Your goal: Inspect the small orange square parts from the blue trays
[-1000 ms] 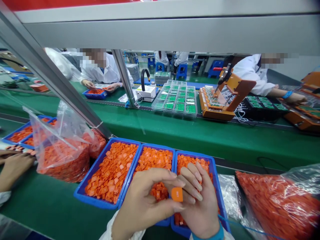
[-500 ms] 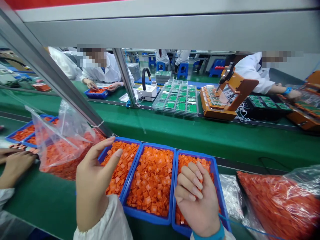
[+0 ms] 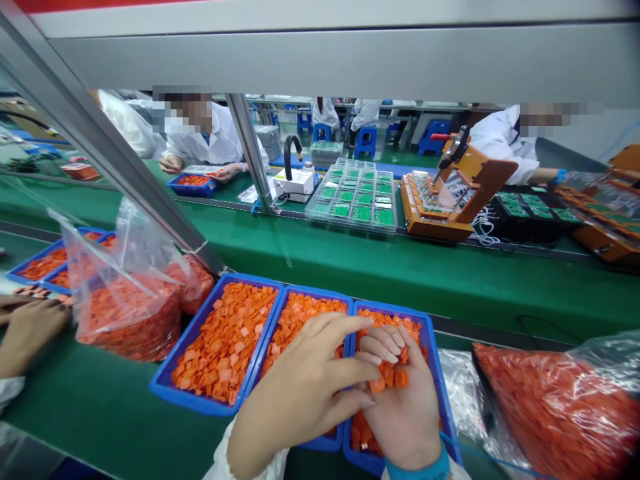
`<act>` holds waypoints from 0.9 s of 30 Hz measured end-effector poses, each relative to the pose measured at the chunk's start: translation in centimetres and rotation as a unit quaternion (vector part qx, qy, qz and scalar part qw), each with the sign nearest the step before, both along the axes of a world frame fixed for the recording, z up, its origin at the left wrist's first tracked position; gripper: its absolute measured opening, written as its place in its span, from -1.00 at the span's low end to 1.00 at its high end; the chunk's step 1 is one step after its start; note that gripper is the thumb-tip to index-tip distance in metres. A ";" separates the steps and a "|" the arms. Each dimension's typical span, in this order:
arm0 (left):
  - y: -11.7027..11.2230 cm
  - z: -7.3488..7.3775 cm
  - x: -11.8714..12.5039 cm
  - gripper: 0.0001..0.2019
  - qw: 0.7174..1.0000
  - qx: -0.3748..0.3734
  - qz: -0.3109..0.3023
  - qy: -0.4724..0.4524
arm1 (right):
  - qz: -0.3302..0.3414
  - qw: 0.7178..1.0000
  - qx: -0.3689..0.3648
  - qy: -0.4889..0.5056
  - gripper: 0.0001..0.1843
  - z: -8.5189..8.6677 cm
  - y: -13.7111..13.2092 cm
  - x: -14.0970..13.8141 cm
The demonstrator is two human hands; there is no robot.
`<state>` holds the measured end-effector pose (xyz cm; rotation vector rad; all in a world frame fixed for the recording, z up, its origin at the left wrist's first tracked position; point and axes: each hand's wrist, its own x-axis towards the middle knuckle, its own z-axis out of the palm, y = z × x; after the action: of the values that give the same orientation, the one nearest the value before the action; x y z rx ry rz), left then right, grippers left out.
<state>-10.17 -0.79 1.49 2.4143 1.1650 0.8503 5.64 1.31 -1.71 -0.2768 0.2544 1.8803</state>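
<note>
My right hand [image 3: 405, 417] is turned palm up over the right blue tray [image 3: 440, 373], its fingers curled around several small orange square plastic caps [image 3: 395, 377]. From the left, my left hand [image 3: 310, 380] reaches across the middle blue tray [image 3: 255, 367]. Its thumb and index fingertips close around the edge of one cap at my right palm, and the other fingers arch above. Loose orange caps fill both trays, partly hidden by my hands. A blue band [image 3: 420, 467] circles my right wrist.
Another blue tray of caps [image 3: 220, 347] is at left, beside clear bags of caps [image 3: 133, 313]. A larger bag [image 3: 560, 407] lies right. A co-worker's hand [image 3: 37, 333] is far left. A metal post [image 3: 125, 147] slants nearby. Circuit-board trays [image 3: 355, 197] and an orange fixture [image 3: 440, 207] stand beyond.
My left hand has moved right, from over the left tray to my right hand. Orange caps now show in my right palm. Across the line, one co-worker's hand has left the small blue tray.
</note>
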 end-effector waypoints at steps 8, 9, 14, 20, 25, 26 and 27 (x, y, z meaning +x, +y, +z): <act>0.2 -0.5 0.6 -0.81 0.997 -0.045 0.009 0.055 | -0.019 0.993 -0.119 -0.009 -0.75 1.4 0.1 -0.2; 0.2 -0.5 0.8 -0.80 0.997 -0.049 0.013 0.050 | -0.023 0.992 -0.122 -0.008 -0.75 1.5 0.1 -0.2; 0.2 -0.3 1.2 -0.83 0.997 -0.071 0.019 0.026 | -0.038 0.993 -0.114 -0.019 -0.73 1.6 0.2 -0.3; -0.1 0.1 1.4 -0.88 0.989 -0.138 0.051 0.003 | -0.050 0.993 -0.099 -0.032 -0.73 1.4 0.0 -0.4; -0.3 0.1 1.6 -0.86 0.984 -0.159 0.075 -0.003 | -0.065 0.996 -0.037 -0.045 -0.67 1.0 -0.5 -0.4; -0.3 0.1 1.6 -0.88 0.986 -0.152 0.072 -0.005 | -0.064 0.996 -0.027 -0.048 -0.67 0.9 -0.5 -0.5; -0.3 0.0 1.6 -0.90 0.987 -0.144 0.071 -0.008 | -0.063 0.997 -0.019 -0.048 -0.67 0.8 -0.6 -0.5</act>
<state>-8.57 -1.05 1.54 2.1090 1.3643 0.6857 5.15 0.73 -0.89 -0.3684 0.2363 1.7338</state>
